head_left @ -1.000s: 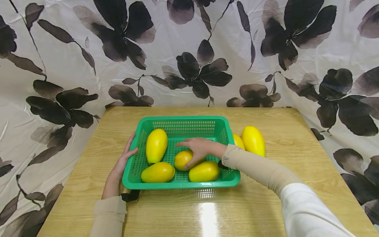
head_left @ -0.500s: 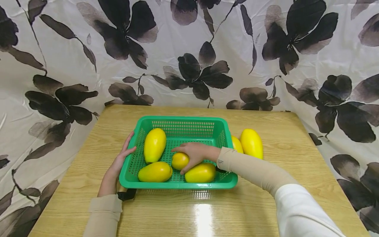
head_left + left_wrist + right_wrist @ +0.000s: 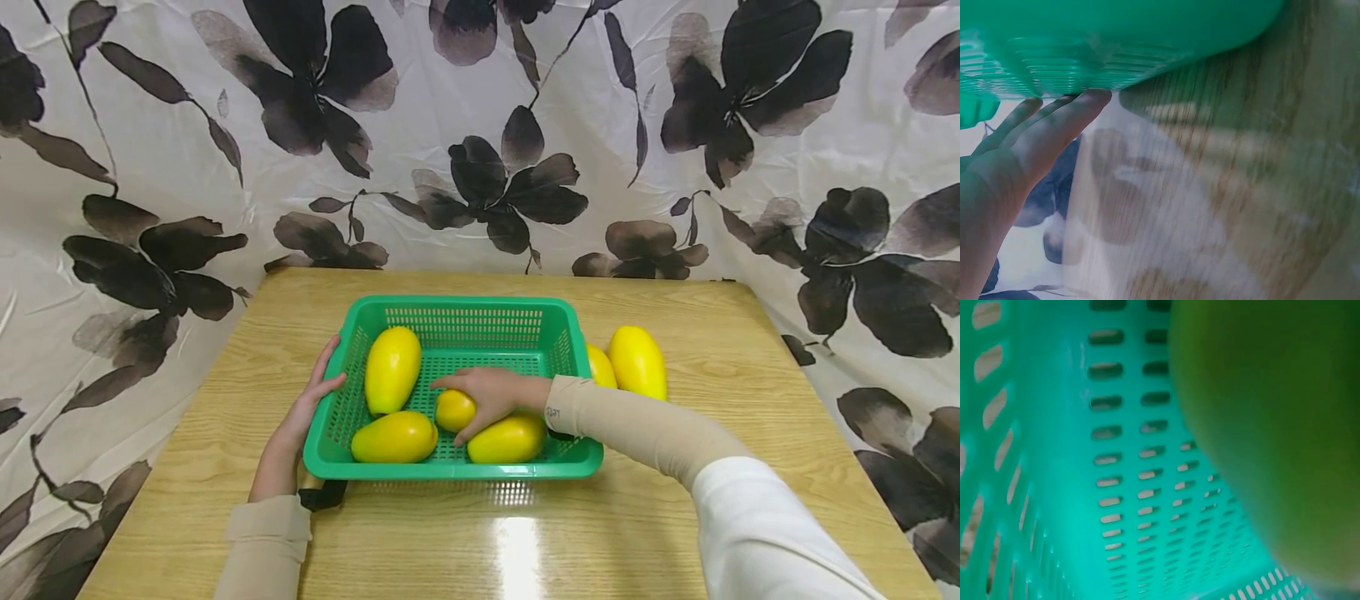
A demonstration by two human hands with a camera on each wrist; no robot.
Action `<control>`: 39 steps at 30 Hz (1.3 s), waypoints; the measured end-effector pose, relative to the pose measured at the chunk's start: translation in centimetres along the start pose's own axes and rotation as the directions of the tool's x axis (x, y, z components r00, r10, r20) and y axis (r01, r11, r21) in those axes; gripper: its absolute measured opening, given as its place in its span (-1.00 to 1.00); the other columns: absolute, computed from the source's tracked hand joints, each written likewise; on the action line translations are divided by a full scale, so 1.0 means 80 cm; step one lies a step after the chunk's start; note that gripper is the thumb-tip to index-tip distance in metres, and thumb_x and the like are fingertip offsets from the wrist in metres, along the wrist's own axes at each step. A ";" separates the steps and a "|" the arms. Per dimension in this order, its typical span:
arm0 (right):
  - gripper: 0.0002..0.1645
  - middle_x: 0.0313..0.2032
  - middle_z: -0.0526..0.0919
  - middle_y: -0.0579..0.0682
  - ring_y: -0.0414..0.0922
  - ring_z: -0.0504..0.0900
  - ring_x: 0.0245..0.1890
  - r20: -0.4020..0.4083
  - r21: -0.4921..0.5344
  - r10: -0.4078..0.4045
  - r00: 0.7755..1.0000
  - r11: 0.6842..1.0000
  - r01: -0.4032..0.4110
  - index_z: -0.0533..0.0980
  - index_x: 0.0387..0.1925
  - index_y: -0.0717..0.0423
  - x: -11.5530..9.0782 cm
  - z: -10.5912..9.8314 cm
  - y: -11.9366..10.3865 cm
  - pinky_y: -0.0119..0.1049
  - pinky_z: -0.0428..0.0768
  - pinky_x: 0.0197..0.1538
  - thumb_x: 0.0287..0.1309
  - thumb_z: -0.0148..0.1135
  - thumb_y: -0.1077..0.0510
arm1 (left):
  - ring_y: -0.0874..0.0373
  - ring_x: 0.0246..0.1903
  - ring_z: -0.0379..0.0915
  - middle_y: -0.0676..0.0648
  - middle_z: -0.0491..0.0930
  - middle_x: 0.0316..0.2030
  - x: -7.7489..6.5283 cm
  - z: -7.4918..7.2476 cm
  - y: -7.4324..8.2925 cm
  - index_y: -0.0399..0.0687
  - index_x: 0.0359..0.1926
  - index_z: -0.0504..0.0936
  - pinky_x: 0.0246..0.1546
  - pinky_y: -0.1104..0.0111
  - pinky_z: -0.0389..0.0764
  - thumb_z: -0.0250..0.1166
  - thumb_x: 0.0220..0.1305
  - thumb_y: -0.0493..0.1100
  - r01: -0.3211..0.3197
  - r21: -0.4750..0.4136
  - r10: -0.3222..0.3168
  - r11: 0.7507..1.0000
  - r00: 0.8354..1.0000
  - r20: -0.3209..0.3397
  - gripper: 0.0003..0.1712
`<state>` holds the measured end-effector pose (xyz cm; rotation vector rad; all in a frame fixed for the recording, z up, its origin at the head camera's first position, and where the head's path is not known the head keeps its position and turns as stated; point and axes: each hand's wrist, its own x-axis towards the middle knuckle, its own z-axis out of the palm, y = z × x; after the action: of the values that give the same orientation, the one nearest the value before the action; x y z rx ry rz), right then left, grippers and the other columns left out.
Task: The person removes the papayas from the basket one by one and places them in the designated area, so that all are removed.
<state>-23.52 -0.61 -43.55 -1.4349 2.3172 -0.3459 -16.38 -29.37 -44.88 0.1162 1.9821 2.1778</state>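
In the head view, a green plastic basket [image 3: 453, 471] sits on the table with several yellow mangoes inside. My right hand [image 3: 495, 393] reaches in and grips the middle mango [image 3: 454, 410], its fingers over the far side and thumb in front; the hand covers part of the fruit. Just below that hand lies another mango [image 3: 507, 439]. One mango [image 3: 393, 369] stands lengthwise at the left wall, and another [image 3: 395, 437] lies at the front left. My left hand [image 3: 298, 417] rests against the basket's left side, its straight fingers [image 3: 1060, 125] touching the outer wall in the left wrist view.
Right of the basket, on the wooden table [image 3: 420, 542], lie two more mangoes, one [image 3: 637, 362] in plain sight and one [image 3: 602, 367] partly behind the basket rim and my sleeve. A floral cloth [image 3: 517, 83] hangs behind the table. A large blurred green-yellow shape [image 3: 1272, 425] fills much of the right wrist view.
The view has shifted slightly. My right hand has moved a little to the left and down over the middle mango, covering more of it. The left hand stays at the basket's side.
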 end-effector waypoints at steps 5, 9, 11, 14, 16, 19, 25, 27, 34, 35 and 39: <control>0.07 0.21 0.35 0.03 -0.08 0.38 0.13 0.000 0.019 0.015 1.000 1.000 -0.015 0.17 0.32 -0.04 -0.001 0.002 0.000 -0.19 0.40 0.07 -0.21 0.39 -0.27 | -0.10 0.35 -0.39 -0.05 -0.51 0.41 0.001 0.002 0.001 0.25 0.42 -0.41 0.17 0.35 0.19 -0.22 0.42 -0.24 0.007 -0.002 -0.007 1.000 1.000 0.002 -0.26; 0.03 0.17 0.39 0.00 -0.10 0.41 0.08 -0.007 0.024 0.022 1.000 0.999 -0.022 0.21 0.30 -0.03 -0.001 0.004 0.002 -0.22 0.43 0.02 -0.22 0.41 -0.25 | -0.11 0.35 -0.40 -0.07 -0.50 0.40 0.003 0.004 0.002 0.19 0.42 -0.42 0.13 0.42 0.24 -0.22 0.41 -0.27 0.003 -0.030 -0.003 1.000 1.000 -0.003 -0.25; 0.00 0.14 0.42 -0.01 -0.12 0.43 0.04 -0.012 0.025 0.019 1.000 0.999 -0.019 0.24 0.28 -0.03 -0.001 0.005 0.003 -0.25 0.44 -0.01 -0.22 0.41 -0.24 | -0.12 0.35 -0.40 -0.08 -0.51 0.40 0.003 0.004 0.002 0.17 0.42 -0.43 0.08 0.46 0.28 -0.23 0.41 -0.27 0.003 -0.033 -0.003 0.999 1.000 -0.004 -0.25; -0.04 0.06 0.47 -0.03 -0.15 0.46 -0.04 -0.027 0.035 0.006 1.000 0.999 -0.005 0.28 0.24 0.01 0.000 0.005 0.004 -0.31 0.45 -0.07 -0.21 0.42 -0.20 | -0.14 0.35 -0.40 -0.10 -0.49 0.40 0.003 0.003 0.002 0.17 0.42 -0.42 0.04 0.49 0.31 -0.23 0.40 -0.29 -0.002 -0.050 0.002 0.999 1.000 -0.004 -0.25; -0.06 0.01 0.50 -0.04 -0.17 0.47 -0.10 -0.044 0.049 0.002 0.999 0.999 0.000 0.30 0.22 0.04 0.000 0.005 0.005 -0.34 0.46 -0.12 -0.22 0.43 -0.17 | -0.15 0.35 -0.40 -0.11 -0.49 0.40 0.003 0.003 0.001 0.21 0.42 -0.42 0.01 0.51 0.33 -0.24 0.41 -0.28 -0.001 -0.054 0.001 0.999 1.000 0.002 -0.26; -0.12 -0.06 0.53 -0.06 -0.19 0.48 -0.16 -0.073 0.071 0.004 0.997 0.997 0.001 0.36 0.16 0.05 0.000 0.003 0.005 -0.37 0.46 -0.17 -0.25 0.46 -0.14 | -0.15 0.35 -0.39 -0.12 -0.48 0.40 0.002 0.003 0.000 0.25 0.42 -0.41 -0.01 0.52 0.35 -0.24 0.41 -0.27 0.000 -0.060 0.000 0.998 1.000 0.002 -0.26; -0.20 -0.14 0.55 -0.11 -0.24 0.49 -0.21 -0.121 0.046 -0.009 0.993 0.999 0.015 0.40 0.07 0.03 -0.003 -0.007 0.002 -0.42 0.46 -0.20 -0.27 0.46 -0.14 | -0.14 0.35 -0.39 -0.15 -0.47 0.40 0.003 0.005 0.000 0.22 0.42 -0.42 0.00 0.54 0.33 -0.24 0.40 -0.30 -0.006 -0.082 0.006 0.997 1.000 -0.005 -0.25; -0.21 -0.15 0.56 -0.11 -0.24 0.49 -0.22 -0.136 0.037 -0.015 0.991 0.999 0.021 0.41 0.05 0.04 -0.004 -0.013 0.000 -0.42 0.47 -0.21 -0.27 0.46 -0.13 | -0.15 0.35 -0.39 -0.16 -0.47 0.40 0.003 0.005 0.000 0.21 0.42 -0.42 0.00 0.53 0.33 -0.24 0.40 -0.30 -0.013 -0.085 0.013 0.996 1.000 -0.001 -0.25; -0.23 -0.21 0.57 -0.14 -0.24 0.50 -0.27 -0.187 0.045 -0.015 0.982 0.999 0.023 0.45 0.02 0.03 -0.009 -0.034 -0.006 -0.43 0.47 -0.25 -0.31 0.46 -0.12 | -0.17 0.34 -0.37 -0.18 -0.46 0.40 0.000 0.005 0.000 0.21 0.42 -0.43 0.01 0.50 0.35 -0.25 0.41 -0.28 -0.017 -0.081 0.018 0.997 1.000 0.013 -0.26; -0.23 -0.21 0.57 -0.14 -0.25 0.50 -0.27 -0.192 0.046 -0.014 0.981 0.999 0.023 0.45 0.02 0.02 -0.010 -0.037 -0.006 -0.43 0.47 -0.26 -0.32 0.46 -0.12 | -0.16 0.34 -0.37 -0.18 -0.46 0.40 0.000 0.005 0.000 0.21 0.42 -0.43 0.01 0.50 0.34 -0.25 0.41 -0.28 -0.016 -0.084 0.017 0.996 1.000 0.012 -0.26; -0.23 -0.22 0.58 -0.16 -0.25 0.50 -0.30 -0.212 0.065 -0.016 0.977 0.997 0.030 0.46 0.01 0.02 -0.018 -0.049 -0.006 -0.43 0.48 -0.27 -0.35 0.48 -0.10 | -0.13 0.34 -0.33 -0.15 -0.46 0.40 -0.001 0.005 0.000 0.25 0.42 -0.42 0.01 0.51 0.33 -0.24 0.42 -0.25 -0.002 -0.053 0.002 0.999 1.000 0.004 -0.26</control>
<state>-24.36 0.48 -39.61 -1.4554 2.4290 -0.6045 -16.25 -28.97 -44.79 0.1158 1.9215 2.2271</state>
